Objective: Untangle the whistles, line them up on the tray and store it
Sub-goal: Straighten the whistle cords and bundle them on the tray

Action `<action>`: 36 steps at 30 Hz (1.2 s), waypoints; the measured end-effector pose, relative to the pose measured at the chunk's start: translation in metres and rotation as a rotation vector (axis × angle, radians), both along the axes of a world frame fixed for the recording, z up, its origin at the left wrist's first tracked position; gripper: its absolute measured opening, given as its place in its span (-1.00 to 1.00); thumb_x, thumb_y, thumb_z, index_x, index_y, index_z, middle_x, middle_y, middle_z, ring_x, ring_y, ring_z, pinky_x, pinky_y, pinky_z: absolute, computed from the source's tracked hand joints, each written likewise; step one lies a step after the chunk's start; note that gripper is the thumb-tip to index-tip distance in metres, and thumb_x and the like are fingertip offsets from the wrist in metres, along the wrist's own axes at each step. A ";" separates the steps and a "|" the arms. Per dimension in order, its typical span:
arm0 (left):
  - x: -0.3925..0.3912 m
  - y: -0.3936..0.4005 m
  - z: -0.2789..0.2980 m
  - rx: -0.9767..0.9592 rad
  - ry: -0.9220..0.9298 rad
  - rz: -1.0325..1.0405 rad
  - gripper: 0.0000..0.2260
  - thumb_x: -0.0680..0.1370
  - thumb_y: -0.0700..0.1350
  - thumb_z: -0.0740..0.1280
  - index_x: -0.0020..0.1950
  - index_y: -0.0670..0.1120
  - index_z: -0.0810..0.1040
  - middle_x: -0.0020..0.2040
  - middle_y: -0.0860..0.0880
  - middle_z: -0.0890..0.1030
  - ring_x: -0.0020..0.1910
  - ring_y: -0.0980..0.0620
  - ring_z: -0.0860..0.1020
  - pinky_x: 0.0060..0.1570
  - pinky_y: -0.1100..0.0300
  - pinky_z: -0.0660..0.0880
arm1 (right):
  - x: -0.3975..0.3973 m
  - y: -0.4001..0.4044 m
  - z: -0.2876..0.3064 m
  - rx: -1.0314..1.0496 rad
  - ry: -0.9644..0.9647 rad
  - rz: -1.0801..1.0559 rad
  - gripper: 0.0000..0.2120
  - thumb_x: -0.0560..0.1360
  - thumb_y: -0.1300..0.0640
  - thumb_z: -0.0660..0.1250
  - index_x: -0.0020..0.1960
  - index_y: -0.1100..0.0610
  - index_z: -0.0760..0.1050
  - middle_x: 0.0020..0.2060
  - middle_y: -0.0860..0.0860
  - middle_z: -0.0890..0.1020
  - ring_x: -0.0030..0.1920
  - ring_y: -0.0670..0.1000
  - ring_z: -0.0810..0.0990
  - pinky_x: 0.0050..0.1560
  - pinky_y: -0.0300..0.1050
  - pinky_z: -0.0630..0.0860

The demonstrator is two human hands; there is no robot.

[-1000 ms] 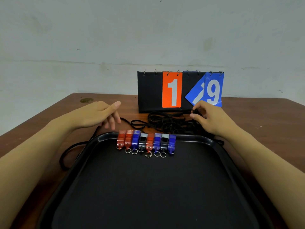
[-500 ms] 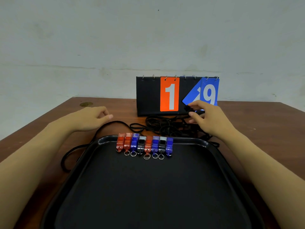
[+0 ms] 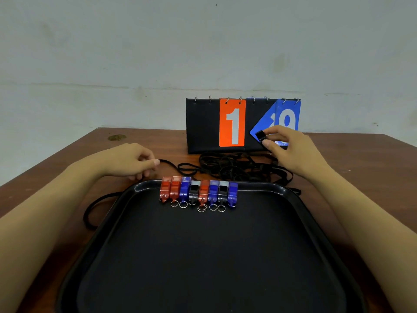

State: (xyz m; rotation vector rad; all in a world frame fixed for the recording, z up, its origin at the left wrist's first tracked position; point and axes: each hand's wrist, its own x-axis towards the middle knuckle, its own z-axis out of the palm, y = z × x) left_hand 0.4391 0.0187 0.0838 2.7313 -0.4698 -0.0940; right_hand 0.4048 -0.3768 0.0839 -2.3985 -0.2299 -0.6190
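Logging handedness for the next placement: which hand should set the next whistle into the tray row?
Right. The right hand already pinches a black whistle and sits nearer the row's open end by the blue whistle. The left hand only pinches a cord.

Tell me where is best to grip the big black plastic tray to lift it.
Probably grip the black plastic tray at its raised left and right rims, one hand from each side. It is wide and lies flat, and the row of whistles leans on the far rim.
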 end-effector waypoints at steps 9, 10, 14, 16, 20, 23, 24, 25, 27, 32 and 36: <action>-0.003 -0.004 -0.003 -0.178 -0.123 -0.045 -0.77 0.69 -0.04 0.26 -0.04 -0.01 0.68 -0.18 0.11 0.75 -0.20 0.18 0.72 0.01 0.24 0.57 | -0.013 0.019 0.005 0.243 -0.071 0.117 -0.76 0.62 0.06 0.35 0.28 -0.02 0.44 0.08 -0.08 0.71 -0.03 -0.09 0.74 0.18 0.04 0.63; -0.004 -0.004 -0.002 -0.170 -0.161 -0.047 -0.77 0.69 -0.03 0.26 -0.04 0.02 0.68 -0.19 0.14 0.74 -0.20 0.22 0.71 0.02 0.24 0.55 | -0.014 0.021 0.006 0.238 -0.054 0.127 -0.75 0.62 0.04 0.35 0.28 -0.02 0.44 0.10 -0.07 0.70 -0.04 -0.08 0.75 0.17 0.07 0.64; -0.004 0.001 0.005 -0.096 -0.205 -0.023 -0.77 0.68 0.04 0.26 -0.06 0.11 0.68 -0.14 0.10 0.72 -0.21 0.19 0.68 0.01 0.16 0.59 | -0.021 0.032 0.012 0.254 0.049 0.209 -0.78 0.62 0.09 0.36 0.24 0.04 0.46 0.15 -0.09 0.65 -0.11 -0.07 0.76 0.06 -0.10 0.69; -0.004 0.008 0.008 -0.047 -0.166 -0.010 -0.74 0.67 0.10 0.25 -0.09 0.11 0.68 -0.20 0.05 0.70 -0.29 0.13 0.66 -0.07 0.13 0.58 | -0.025 0.036 0.013 0.219 0.131 0.257 -0.81 0.60 0.12 0.39 0.19 0.08 0.50 0.06 -0.10 0.67 -0.15 -0.08 0.76 0.00 -0.29 0.64; -0.005 0.018 0.012 -0.022 -0.070 0.038 -0.67 0.67 0.15 0.22 -0.13 0.06 0.68 -0.38 -0.06 0.63 -0.47 0.08 0.57 -0.21 0.15 0.50 | -0.029 0.038 0.012 0.177 0.336 0.410 -0.81 0.58 0.18 0.40 0.18 0.08 0.50 -0.17 -0.08 0.64 -0.13 0.04 0.76 -0.05 -0.19 0.66; -0.007 0.023 0.015 -0.058 0.102 0.102 -0.59 0.68 0.18 0.19 -0.06 -0.08 0.66 -0.46 -0.04 0.55 -0.51 0.03 0.50 -0.30 0.11 0.48 | -0.030 0.038 0.012 0.149 0.415 0.480 -0.70 0.60 0.22 0.37 0.30 -0.01 0.48 -0.21 -0.05 0.63 -0.11 0.07 0.77 -0.03 -0.14 0.67; -0.007 0.024 0.016 -0.065 0.144 0.115 -0.58 0.68 0.20 0.18 -0.03 -0.10 0.65 -0.46 -0.04 0.53 -0.51 0.02 0.51 -0.33 0.11 0.47 | -0.032 0.038 0.013 0.125 0.423 0.491 -0.69 0.61 0.22 0.36 0.30 -0.03 0.50 -0.22 -0.06 0.64 -0.11 0.07 0.77 -0.01 -0.12 0.68; -0.008 0.023 0.016 -0.071 0.175 0.124 -0.56 0.68 0.21 0.17 -0.01 -0.11 0.63 -0.46 -0.03 0.51 -0.50 0.01 0.52 -0.36 0.13 0.46 | -0.033 0.039 0.014 0.094 0.431 0.496 -0.72 0.61 0.21 0.36 0.28 -0.03 0.52 -0.22 -0.06 0.66 -0.11 0.06 0.77 0.00 -0.11 0.68; -0.009 0.022 0.017 -0.086 0.214 0.132 -0.54 0.68 0.22 0.13 0.02 -0.11 0.62 -0.47 -0.02 0.46 -0.48 0.01 0.55 -0.41 0.18 0.44 | -0.033 0.038 0.016 0.021 0.465 0.481 -0.80 0.61 0.15 0.37 0.21 -0.01 0.54 -0.19 -0.02 0.73 -0.11 0.02 0.77 0.02 -0.11 0.66; -0.010 0.022 0.017 -0.065 0.247 0.141 -0.52 0.69 0.24 0.07 0.07 -0.09 0.60 -0.45 -0.02 0.43 -0.44 0.01 0.61 -0.39 0.19 0.46 | -0.036 0.030 0.020 -0.123 0.520 0.410 -0.90 0.61 0.05 0.36 0.12 0.01 0.56 -0.22 -0.04 0.76 -0.13 -0.07 0.75 -0.01 -0.19 0.57; -0.012 0.015 0.015 -0.045 0.284 0.122 -0.49 0.67 0.28 0.04 0.08 -0.06 0.59 -0.26 -0.08 0.67 -0.37 0.02 0.66 -0.35 0.19 0.52 | -0.039 0.022 0.024 -0.089 0.526 0.431 -0.91 0.58 0.06 0.40 0.08 0.02 0.58 -0.16 -0.02 0.75 -0.12 -0.07 0.73 -0.02 -0.20 0.57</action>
